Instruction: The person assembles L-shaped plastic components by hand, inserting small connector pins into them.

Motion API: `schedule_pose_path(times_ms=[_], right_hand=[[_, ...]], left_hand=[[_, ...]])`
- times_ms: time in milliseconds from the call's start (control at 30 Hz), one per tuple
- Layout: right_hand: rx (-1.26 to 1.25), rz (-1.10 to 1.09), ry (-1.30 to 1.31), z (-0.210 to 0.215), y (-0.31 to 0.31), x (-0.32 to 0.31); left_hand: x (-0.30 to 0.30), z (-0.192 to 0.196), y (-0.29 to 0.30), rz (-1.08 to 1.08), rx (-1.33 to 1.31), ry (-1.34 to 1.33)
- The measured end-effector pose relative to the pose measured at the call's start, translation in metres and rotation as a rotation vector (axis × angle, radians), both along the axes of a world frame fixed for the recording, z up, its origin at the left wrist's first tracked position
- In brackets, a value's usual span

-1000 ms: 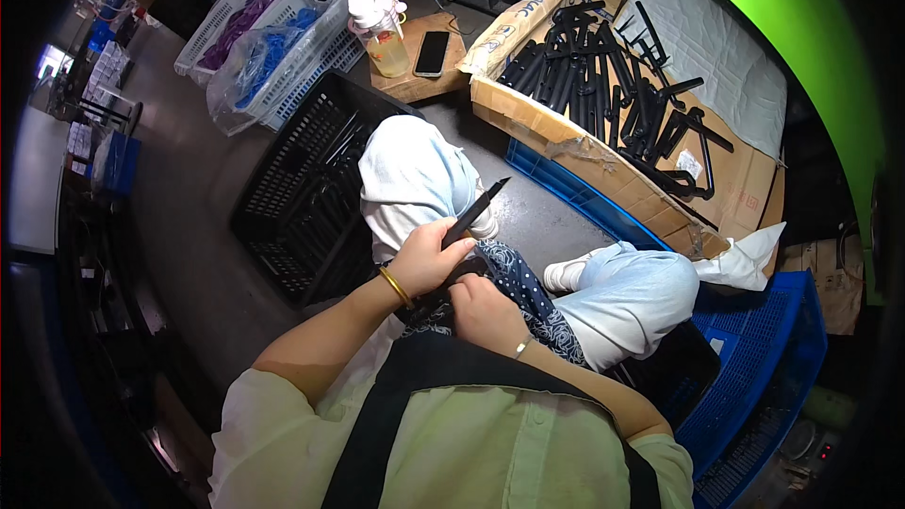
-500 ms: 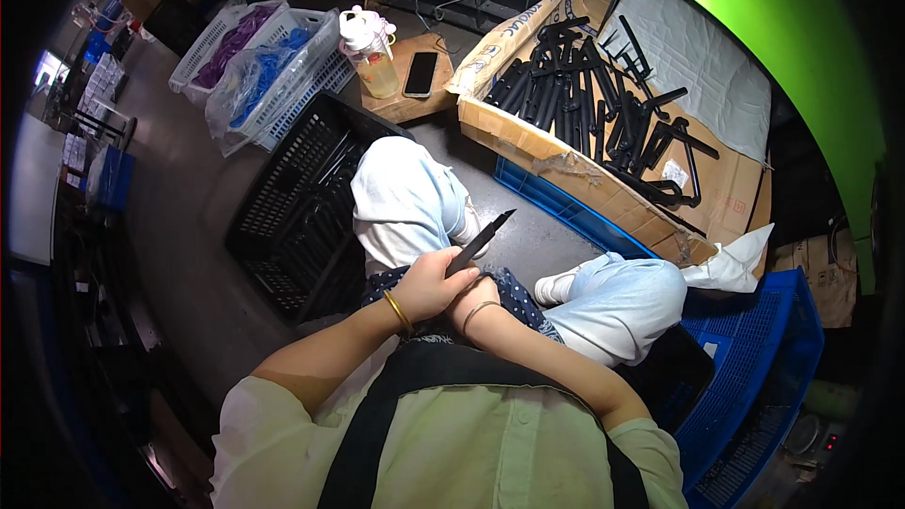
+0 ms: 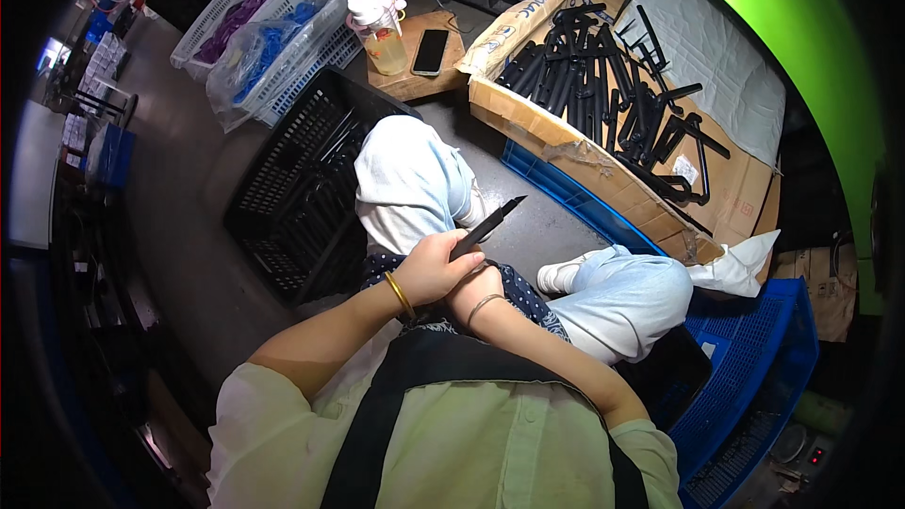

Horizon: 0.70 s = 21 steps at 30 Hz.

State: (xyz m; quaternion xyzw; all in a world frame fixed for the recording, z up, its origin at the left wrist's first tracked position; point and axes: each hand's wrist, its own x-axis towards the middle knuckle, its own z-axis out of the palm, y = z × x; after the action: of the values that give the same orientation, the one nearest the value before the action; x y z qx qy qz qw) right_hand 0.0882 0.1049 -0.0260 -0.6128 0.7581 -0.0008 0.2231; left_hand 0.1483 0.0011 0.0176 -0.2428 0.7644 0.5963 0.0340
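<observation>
My left hand (image 3: 436, 269), with a gold bangle at its wrist, is closed round a black utility knife (image 3: 488, 226). The knife's pointed tip slants up and to the right, over the floor between my knees. Beneath it, my right hand (image 3: 476, 294) rests crossed under the left at my lap. Its fingers are mostly hidden, so their pose is not visible. Ahead and to the right, a cardboard box (image 3: 556, 137) holds a heap of black tubular parts (image 3: 603, 85). At my left knee, a black crate (image 3: 273, 193) contains more dark parts.
A wooden stool (image 3: 405, 85) carries a drink bottle (image 3: 382, 38) and a phone (image 3: 431, 52). White baskets (image 3: 306, 66) with purple and blue bags stand far left. Blue crates sit under the cardboard box and at right (image 3: 754, 368). A green panel (image 3: 839, 57) rises at the right.
The view has shifted slightly, so the box and stool appear a little further right. Both hands keep their crossed pose, and the knife stays in my left hand.
</observation>
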Motion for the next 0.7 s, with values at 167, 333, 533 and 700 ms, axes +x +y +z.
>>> schedule_pose_path(times_ms=[167, 333, 533, 700], right_hand=[[0.113, -0.03, -0.065, 0.005, 0.003, -0.002], [0.082, 0.01, -0.082, -0.021, -0.001, 0.001], [0.072, 0.039, -0.137, -0.028, -0.005, -0.004], [0.045, 0.052, -0.198, -0.027, -0.008, -0.007]], left_hand=[[0.001, 0.004, -0.002, -0.001, -0.034, 0.003], [0.0, -0.004, 0.003, -0.06, -0.073, 0.049], [-0.002, -0.001, 0.007, -0.073, -0.033, 0.036], [-0.001, -0.01, 0.004, -0.1, -0.104, 0.075]])
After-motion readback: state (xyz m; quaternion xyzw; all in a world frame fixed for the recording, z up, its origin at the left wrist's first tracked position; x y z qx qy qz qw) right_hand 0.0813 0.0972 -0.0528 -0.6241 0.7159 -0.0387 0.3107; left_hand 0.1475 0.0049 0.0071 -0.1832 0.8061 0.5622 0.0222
